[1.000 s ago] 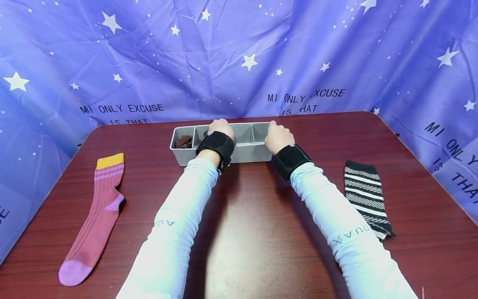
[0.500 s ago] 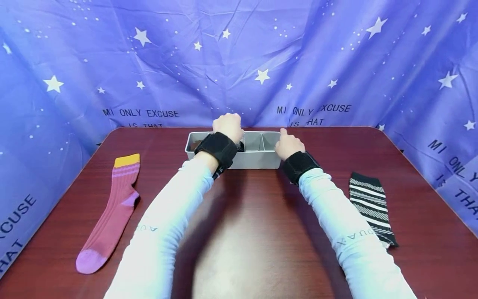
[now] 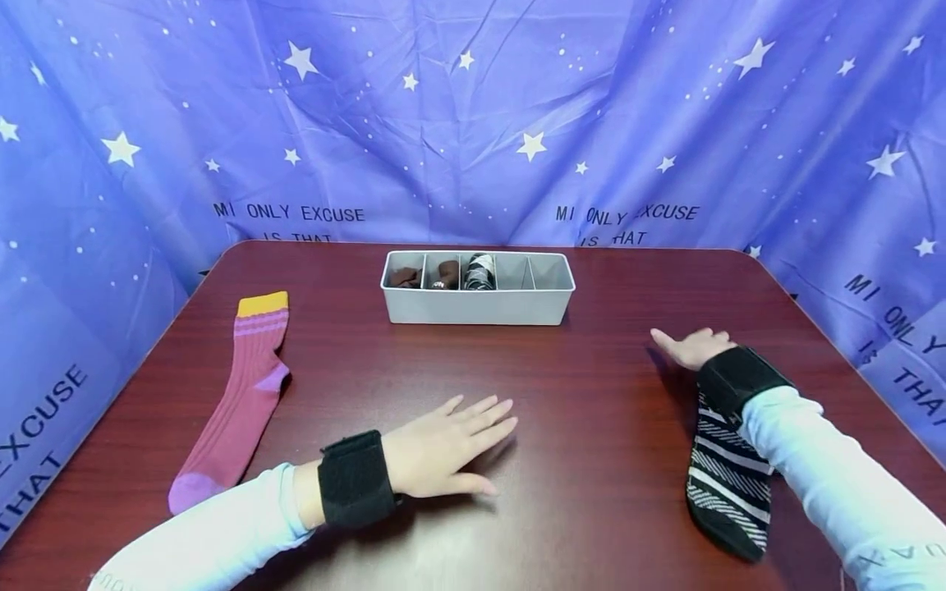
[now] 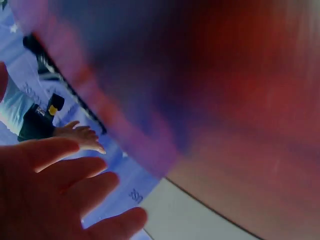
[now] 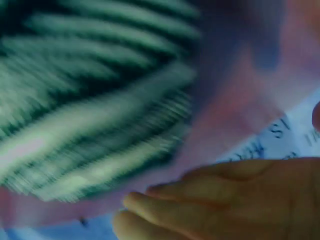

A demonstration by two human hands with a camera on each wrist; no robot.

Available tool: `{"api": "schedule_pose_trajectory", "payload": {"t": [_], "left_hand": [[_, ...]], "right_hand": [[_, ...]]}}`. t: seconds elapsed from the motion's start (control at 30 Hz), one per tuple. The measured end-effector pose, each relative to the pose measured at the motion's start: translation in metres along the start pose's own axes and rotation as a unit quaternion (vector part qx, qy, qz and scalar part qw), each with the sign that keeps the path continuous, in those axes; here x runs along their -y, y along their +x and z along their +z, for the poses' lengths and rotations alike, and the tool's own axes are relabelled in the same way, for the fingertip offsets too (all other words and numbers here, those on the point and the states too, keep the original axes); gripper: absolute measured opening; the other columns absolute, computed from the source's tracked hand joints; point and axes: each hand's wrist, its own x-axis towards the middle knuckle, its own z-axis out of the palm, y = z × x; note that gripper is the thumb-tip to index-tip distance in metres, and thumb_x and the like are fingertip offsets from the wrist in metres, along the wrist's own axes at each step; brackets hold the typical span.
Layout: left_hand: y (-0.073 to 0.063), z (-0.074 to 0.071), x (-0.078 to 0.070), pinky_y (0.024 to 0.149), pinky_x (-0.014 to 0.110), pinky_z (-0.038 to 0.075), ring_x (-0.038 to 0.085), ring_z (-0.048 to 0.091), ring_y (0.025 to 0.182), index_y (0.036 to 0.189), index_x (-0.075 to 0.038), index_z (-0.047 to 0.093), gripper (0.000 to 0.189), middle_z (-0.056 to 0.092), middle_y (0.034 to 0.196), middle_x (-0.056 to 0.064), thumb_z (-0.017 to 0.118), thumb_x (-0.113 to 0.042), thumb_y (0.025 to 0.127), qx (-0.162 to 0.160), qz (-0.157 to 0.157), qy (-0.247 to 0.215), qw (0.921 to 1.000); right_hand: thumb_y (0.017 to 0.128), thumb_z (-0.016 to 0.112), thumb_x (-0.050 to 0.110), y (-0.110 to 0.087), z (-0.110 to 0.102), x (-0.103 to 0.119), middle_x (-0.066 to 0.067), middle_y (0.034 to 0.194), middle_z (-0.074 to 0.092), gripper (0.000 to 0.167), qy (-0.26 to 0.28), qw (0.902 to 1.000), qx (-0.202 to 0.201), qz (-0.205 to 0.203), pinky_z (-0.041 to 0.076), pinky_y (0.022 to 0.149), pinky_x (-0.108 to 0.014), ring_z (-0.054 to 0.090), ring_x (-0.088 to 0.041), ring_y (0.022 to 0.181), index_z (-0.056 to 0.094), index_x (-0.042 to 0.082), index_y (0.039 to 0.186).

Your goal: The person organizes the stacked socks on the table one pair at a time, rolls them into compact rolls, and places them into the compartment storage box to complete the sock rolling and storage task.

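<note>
My left hand (image 3: pixel 447 451) hovers low over the front middle of the table, fingers straight and spread, holding nothing. At the right, my right hand (image 3: pixel 695 349) reaches out with extended fingers just above the cuff end of a black-and-white striped sock (image 3: pixel 727 480). Wrist strap and forearm hide part of that sock; in the right wrist view its stripes (image 5: pixel 100 110) lie close by the fingers, apparently ungripped. A grey divided box (image 3: pixel 476 308) stands at the back. Brown bundled fabric (image 3: pixel 405 277) fills its two left compartments, and a black-and-white rolled bundle (image 3: pixel 480 272) its middle one.
A pink sock (image 3: pixel 247 402) with a yellow cuff and purple toe lies flat at the left, near the left forearm. The reddish-brown table (image 3: pixel 576 484) ends at a blue star-printed curtain (image 3: pixel 443 148) behind and at both sides.
Both hands have left the box. The left came back toward the front middle, and the right swung right over the striped sock. The bundle in the middle compartment is now in plain view.
</note>
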Motion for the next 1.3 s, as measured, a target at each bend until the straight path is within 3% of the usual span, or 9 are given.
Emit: {"api": "schedule_pose_trajectory", "payload": {"t": [0.1,0.17,0.4,0.57,0.77,0.87,1.0,1.13,1.3], "left_hand": [[-0.004,0.004,-0.003,0.1,0.047,0.023,0.022,0.019,0.131,0.135,-0.01,0.024,0.07,0.021,0.142,0.009,0.037,-0.053,0.082,0.023,-0.012,0.008,0.9996],[-0.004,0.005,-0.003,0.101,0.046,0.022,0.021,0.021,0.13,0.135,-0.01,0.025,0.069,0.023,0.141,0.008,0.036,-0.054,0.082,0.043,-0.029,0.002,0.9987],[-0.004,0.008,-0.003,0.102,0.044,0.022,0.019,0.025,0.129,0.134,-0.013,0.027,0.07,0.026,0.14,0.005,0.037,-0.056,0.081,0.091,-0.063,0.007,0.9938],[-0.007,0.002,-0.001,0.1,0.045,0.024,0.02,0.031,0.126,0.132,-0.012,0.032,0.065,0.033,0.137,0.005,0.039,-0.053,0.082,0.089,-0.066,0.01,0.9938],[-0.013,-0.019,0.011,0.075,0.033,0.045,0.012,0.058,0.079,0.089,-0.013,0.058,0.018,0.062,0.084,-0.003,0.05,-0.027,0.082,-0.051,-0.072,0.043,0.9952],[-0.006,-0.022,0.018,0.077,0.03,0.045,0.01,0.058,0.084,0.095,-0.012,0.058,0.017,0.062,0.09,-0.003,0.046,-0.016,0.083,-0.095,-0.041,0.008,0.9946],[0.011,-0.014,0.014,0.099,0.038,0.03,0.011,0.04,0.12,0.125,-0.014,0.042,0.042,0.045,0.128,-0.002,0.045,-0.011,0.083,-0.006,0.015,0.012,0.9998],[0.025,-0.008,0.003,0.103,0.04,0.021,0.01,0.023,0.129,0.134,-0.02,0.029,0.062,0.028,0.139,-0.006,0.054,-0.009,0.078,0.102,0.042,0.107,0.9881],[0.033,-0.003,0.0,0.105,0.036,0.018,0.008,0.02,0.13,0.135,-0.023,0.025,0.064,0.022,0.141,-0.009,0.053,-0.009,0.079,0.15,0.041,0.142,0.9776]], "right_hand": [[0.069,0.005,0.077,0.031,0.023,-0.029,-0.042,0.124,0.024,0.108,-0.028,0.997,0.057,-0.045,0.014,0.089,-0.064,0.018,-0.059,0.112,0.036,-0.011,0.123],[0.071,0.004,0.075,0.03,0.024,-0.021,-0.039,0.125,0.027,0.103,-0.035,0.9938,0.08,-0.068,0.014,0.089,-0.064,0.017,-0.058,0.113,0.04,-0.007,0.123],[0.084,0.019,0.058,-0.066,-0.002,0.101,-0.039,0.132,0.005,0.085,0.015,0.9749,0.137,-0.175,0.008,0.098,-0.058,0.004,-0.048,0.124,0.02,-0.015,0.128],[0.088,0.027,0.05,-0.106,0.018,0.161,-0.031,0.137,0.001,0.077,0.002,0.9381,0.144,-0.315,0.005,0.104,-0.047,0.0,-0.04,0.129,0.016,-0.014,0.129],[0.087,0.036,0.044,-0.145,0.045,0.199,-0.017,0.143,0.0,0.07,-0.062,0.8722,0.159,-0.459,0.007,0.106,-0.042,-0.001,-0.026,0.132,0.014,-0.002,0.134],[0.088,0.036,0.041,-0.164,0.051,0.207,-0.013,0.143,0.011,0.064,-0.121,0.825,0.141,-0.534,0.011,0.106,-0.041,0.007,-0.023,0.132,0.019,-0.001,0.134],[0.089,0.034,0.039,-0.184,0.058,0.207,-0.011,0.141,0.022,0.058,-0.185,0.7546,0.098,-0.622,0.017,0.105,-0.038,0.016,-0.021,0.131,0.027,0.002,0.133],[0.09,0.028,0.041,-0.197,0.062,0.2,-0.009,0.141,0.022,0.056,-0.213,0.6944,0.076,-0.683,0.023,0.103,-0.034,0.02,-0.018,0.13,0.026,0.005,0.134],[0.091,0.026,0.039,-0.203,0.06,0.188,-0.007,0.141,0.023,0.053,-0.194,0.6614,0.104,-0.717,0.025,0.102,-0.029,0.02,-0.012,0.13,0.027,0.008,0.134]]}}
